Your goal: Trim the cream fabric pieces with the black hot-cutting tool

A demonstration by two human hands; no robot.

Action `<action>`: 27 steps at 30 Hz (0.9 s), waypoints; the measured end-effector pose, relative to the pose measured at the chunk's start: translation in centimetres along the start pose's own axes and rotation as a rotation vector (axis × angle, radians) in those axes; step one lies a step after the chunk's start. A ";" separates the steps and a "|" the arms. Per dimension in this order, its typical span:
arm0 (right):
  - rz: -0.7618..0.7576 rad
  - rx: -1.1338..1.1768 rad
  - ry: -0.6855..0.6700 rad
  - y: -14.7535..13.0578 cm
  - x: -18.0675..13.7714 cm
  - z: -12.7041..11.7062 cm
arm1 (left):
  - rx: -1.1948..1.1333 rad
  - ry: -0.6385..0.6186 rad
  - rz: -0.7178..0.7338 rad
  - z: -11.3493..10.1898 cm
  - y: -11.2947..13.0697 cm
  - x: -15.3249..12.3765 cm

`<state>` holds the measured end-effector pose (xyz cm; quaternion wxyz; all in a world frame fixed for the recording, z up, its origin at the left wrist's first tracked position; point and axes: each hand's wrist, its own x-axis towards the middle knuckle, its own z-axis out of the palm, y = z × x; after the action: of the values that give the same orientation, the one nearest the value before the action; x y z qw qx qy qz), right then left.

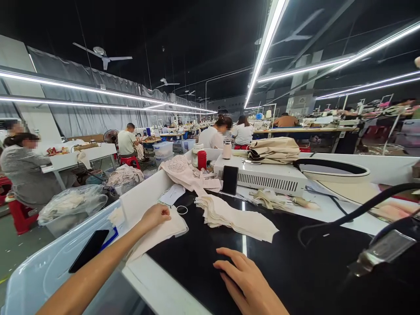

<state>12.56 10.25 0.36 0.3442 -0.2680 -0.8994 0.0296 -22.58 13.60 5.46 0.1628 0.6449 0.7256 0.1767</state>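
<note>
My left hand [155,218] rests over a flat pile of cream fabric pieces [175,225] at the left edge of the black work surface [190,258]. Its fingers are curled closed; whatever they may grip is hidden. My right hand [244,278] hovers at the front of the black surface, fingers apart and holding nothing. Beyond it lies a loosely layered stack of cut cream fabric [238,216]. Between the two fabric piles is a thin white ring [182,210]. A white paper tag [171,194] lies behind my left hand.
A metal machine part [382,253] with black cables stands at right. Behind are a dark phone [230,180], a vented white box [262,173], a red thread cone [201,160] and a hoop-like rim [333,168]. Another phone [89,250] lies on a blue lid, left. Other people sit further off.
</note>
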 end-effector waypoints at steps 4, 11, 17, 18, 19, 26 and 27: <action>0.040 0.040 -0.047 0.0 -0.5 0.1 | -0.090 0.078 0.063 -0.5 0.3 -0.8; 0.158 0.233 -0.035 -0.9 0.1 -0.4 | -0.327 0.142 0.250 -3.5 2.8 -3.0; 0.436 0.574 0.102 -2.2 2.5 -1.0 | -0.453 0.038 0.394 -5.2 7.4 -7.0; 0.475 0.636 0.121 -2.3 2.9 -1.0 | -0.468 0.003 0.406 -5.1 8.2 -7.6; 0.500 0.698 0.123 -2.4 3.3 -0.9 | -0.484 -0.036 0.418 -5.0 9.1 -8.2; 0.485 1.275 -0.243 -4.7 4.3 -1.8 | -0.599 -0.250 0.452 -3.2 12.6 -10.4; 0.509 1.317 -0.298 -5.1 4.1 -2.0 | -0.628 -0.271 0.437 -2.9 12.7 -10.5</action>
<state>8.96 7.61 5.57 0.2902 -0.1990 -0.6419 0.6813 -11.59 4.34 14.03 0.4047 0.7203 0.4542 0.3334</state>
